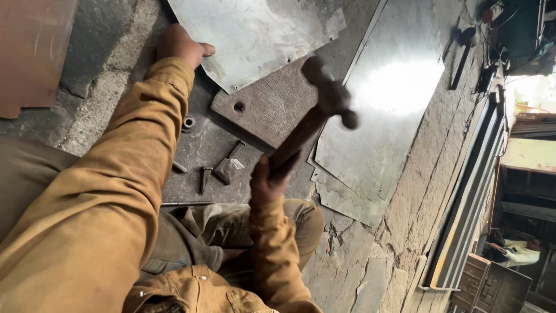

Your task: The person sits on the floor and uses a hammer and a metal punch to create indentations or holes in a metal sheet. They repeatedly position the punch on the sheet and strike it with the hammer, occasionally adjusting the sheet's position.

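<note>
A person in a mustard work jacket is sitting on a stone workshop floor (347,272), raising a ball-peen hammer (315,116) in the right hand (269,179); the fingers are wrapping tightly round the lower end of the wooden handle, pressed together in a full fist; the steel head is blurring above a thick dark plate (272,104) with a round hole near its corner. The left hand (180,45) is resting at the edge of a thin metal sheet (255,35) lying across that plate; the thumb is pointing out along the sheet, while the other fingers are hiding behind the wrist, so whether they are spread or curled cannot be told. A second, larger shiny sheet (388,110) is lying to one side, catching the glare; a chisel (229,165), a short punch (204,178), a thin rod (186,203) and a washer (189,122) are lying on the dark slab near the knees; another hammer (462,55) is possibly resting further off on the stone.

The hammer is looking head-heavy and rigid, best gripped low on the handle as here; the sheet is appearing light, springy and sharp-edged, safest when pressed flat from its margin.
</note>
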